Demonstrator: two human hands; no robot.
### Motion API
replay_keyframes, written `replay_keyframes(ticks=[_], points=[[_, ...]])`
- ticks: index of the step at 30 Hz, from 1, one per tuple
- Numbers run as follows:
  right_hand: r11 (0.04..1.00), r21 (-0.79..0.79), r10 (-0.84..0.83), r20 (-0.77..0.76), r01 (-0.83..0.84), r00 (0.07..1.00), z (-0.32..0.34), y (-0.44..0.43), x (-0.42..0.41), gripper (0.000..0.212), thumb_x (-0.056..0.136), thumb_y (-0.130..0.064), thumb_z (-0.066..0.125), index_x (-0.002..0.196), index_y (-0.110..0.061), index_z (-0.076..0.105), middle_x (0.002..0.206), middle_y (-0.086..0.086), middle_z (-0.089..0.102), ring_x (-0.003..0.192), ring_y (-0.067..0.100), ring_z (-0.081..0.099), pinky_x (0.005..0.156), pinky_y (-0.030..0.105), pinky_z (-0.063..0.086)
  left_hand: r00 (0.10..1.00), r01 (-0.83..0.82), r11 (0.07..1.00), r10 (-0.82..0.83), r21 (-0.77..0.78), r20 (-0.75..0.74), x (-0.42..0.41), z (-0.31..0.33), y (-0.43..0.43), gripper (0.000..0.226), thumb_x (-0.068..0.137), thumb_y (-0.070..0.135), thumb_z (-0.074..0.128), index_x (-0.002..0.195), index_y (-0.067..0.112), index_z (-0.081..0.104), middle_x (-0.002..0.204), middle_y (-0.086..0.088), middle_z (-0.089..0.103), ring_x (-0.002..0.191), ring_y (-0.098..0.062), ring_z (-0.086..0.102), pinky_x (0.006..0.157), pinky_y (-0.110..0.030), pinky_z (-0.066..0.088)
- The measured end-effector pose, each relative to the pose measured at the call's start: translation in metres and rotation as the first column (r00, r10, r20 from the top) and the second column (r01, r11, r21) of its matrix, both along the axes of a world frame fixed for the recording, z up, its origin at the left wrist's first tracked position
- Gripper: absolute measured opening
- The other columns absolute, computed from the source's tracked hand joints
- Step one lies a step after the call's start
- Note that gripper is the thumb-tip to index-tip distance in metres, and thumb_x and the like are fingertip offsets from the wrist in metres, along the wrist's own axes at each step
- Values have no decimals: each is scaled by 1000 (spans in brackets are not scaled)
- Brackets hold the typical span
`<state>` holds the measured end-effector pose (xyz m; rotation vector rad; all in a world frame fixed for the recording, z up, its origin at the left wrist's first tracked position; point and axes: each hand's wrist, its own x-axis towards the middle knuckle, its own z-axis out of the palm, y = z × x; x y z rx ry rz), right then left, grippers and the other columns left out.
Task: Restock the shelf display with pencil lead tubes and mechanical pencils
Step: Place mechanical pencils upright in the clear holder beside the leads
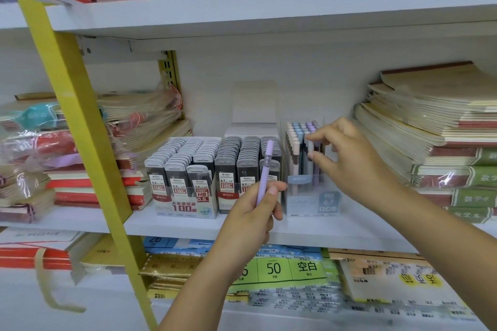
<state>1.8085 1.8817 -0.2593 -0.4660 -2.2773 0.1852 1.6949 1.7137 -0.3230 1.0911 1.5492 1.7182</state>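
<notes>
Through the head camera I see the left hand [251, 213] curled round a purple pencil [265, 166], held upright, its lower end hidden in the fist and its print too blurred to read; up and to the right, the right hand [349, 158] pinches a pale pencil [310, 146] between thumb and forefinger, standing in the clear box [309, 196]; grey-capped lead tubes [188, 166] stand in rows behind and left of the left hand.

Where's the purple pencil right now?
Head view, centre: the purple pencil stands near-upright in the left hand, in front of the 0.7 lead tube box, left of the clear pencil display where the right hand pinches a pale pencil.
</notes>
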Motion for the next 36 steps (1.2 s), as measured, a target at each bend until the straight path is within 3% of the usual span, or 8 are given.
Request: replay_keyframes(ticks=[5,8,12,15,17,19,25,36], points=[[994,-95,40,-184,-58,982,6,-24,5,30,93,-26,59,124,-28,60,99,-7,50,82,3,46,71,9,36,999,7,1000,-7,2,-36,4,5,-3,27,106,37,44,100,44,70,68,13,56,49,-4,35,46,-17,32],[792,-460,299,-283,-402,911,11,-49,6,30,92,-25,61,121,-35,60,95,-5,70,87,4,63,75,10,47,996,15,1000,-16,-19,-87,8,9,1,24,106,36,45,105,38,69,70,12,55,52,-6,36,48,-18,32],[692,-519,286,-443,-503,850,18,-53,9,26,93,-8,60,109,-29,63,84,1,75,71,8,69,60,17,52,959,-58,998,54,-5,-279,17,13,9,13,102,34,53,103,39,66,76,8,59,59,-4,47,57,-22,40],[818,-338,150,-655,-465,740,38,-28,33,26,96,-9,56,106,-33,56,86,0,73,74,11,70,59,20,53,553,-349,891,445,289,-705,11,12,9,20,97,30,60,117,33,65,106,11,63,99,-2,54,87,-15,42],[913,-216,160,-591,-347,791,43,-13,42,26,96,-11,56,108,-34,54,89,-3,70,83,15,70,66,25,56,207,-354,817,543,455,-814,3,11,9,31,96,27,59,124,19,66,126,2,64,124,-17,52,108,-29,37],[963,-145,147,-425,-227,893,37,-5,39,27,96,-14,56,114,-34,52,93,-2,68,88,18,69,75,36,57,65,-346,834,478,429,-876,-4,5,13,38,95,30,61,130,18,64,143,-4,57,141,-27,42,119,-47,30],[993,-60,101,-82,-106,992,8,0,26,28,95,-21,59,115,-34,45,95,-8,67,85,10,66,69,20,50,8,-393,882,286,260,-958,-13,-3,22,44,95,39,60,138,29,58,159,-3,39,151,-25,27,122,-59,17],[990,-77,114,-67,-120,991,2,-7,23,22,94,-24,61,112,-29,50,93,-12,65,84,4,64,72,17,52,8,-407,881,268,242,-963,-14,-2,22,40,96,39,59,135,28,60,154,-4,46,148,-27,34,123,-57,14]])
